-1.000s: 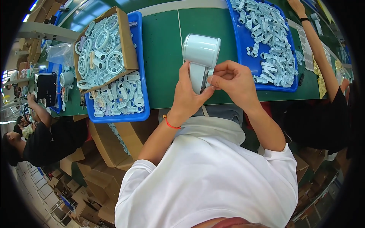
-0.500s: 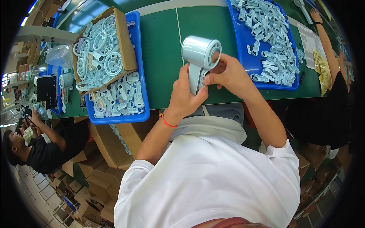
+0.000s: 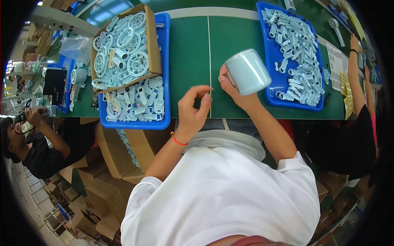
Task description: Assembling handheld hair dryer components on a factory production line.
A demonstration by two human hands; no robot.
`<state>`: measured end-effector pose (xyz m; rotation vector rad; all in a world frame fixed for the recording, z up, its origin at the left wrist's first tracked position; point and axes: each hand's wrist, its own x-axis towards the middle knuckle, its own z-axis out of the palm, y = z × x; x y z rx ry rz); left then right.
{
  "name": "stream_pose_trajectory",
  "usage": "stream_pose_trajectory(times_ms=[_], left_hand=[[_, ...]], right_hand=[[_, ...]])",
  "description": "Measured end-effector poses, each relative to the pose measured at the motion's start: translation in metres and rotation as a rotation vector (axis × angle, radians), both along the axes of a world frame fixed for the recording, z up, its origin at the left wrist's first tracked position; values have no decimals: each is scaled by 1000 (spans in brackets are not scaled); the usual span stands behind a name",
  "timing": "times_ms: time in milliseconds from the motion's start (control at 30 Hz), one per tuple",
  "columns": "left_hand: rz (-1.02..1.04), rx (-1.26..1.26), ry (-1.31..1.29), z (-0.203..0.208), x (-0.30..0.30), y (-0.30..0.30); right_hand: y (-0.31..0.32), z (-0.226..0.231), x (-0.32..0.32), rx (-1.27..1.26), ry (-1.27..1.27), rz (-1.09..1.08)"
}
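Observation:
My right hand is closed on a pale blue handheld fan, raised above the table. The fan's glossy round housing faces up, and its handle is hidden behind the housing and my fingers. My left hand hovers to the left of the fan, apart from it and holding nothing. Its fingers are loosely bent, with a gap between thumb and forefinger. A red cord circles the left wrist.
At left, a cardboard box of pale blue rings and fan parts rests on a blue tray of small parts. Another blue tray stands at right, heaped with pale blue pieces. People sit on both sides; one arm reaches over yellow sheets.
My left hand has let go of the fan and moved slightly left. My right hand has carried the fan to the right and turned it, so the housing now covers the handle.

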<state>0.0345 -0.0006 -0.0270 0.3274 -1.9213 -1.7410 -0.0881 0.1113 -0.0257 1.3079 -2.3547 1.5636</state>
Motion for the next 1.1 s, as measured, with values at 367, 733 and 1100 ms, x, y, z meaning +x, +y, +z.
stream_pose_trajectory(times_ms=[367, 733, 1100], left_hand=[[-44, -997, -102, 58, -3, -2], [-86, -1154, -287, 50, -10, -13], [161, -1038, -75, 46, -13, -10]], right_hand=[[1, 37, 16, 493, 336, 257], [27, 23, 14, 302, 126, 195], [28, 29, 12, 331, 219, 139]])
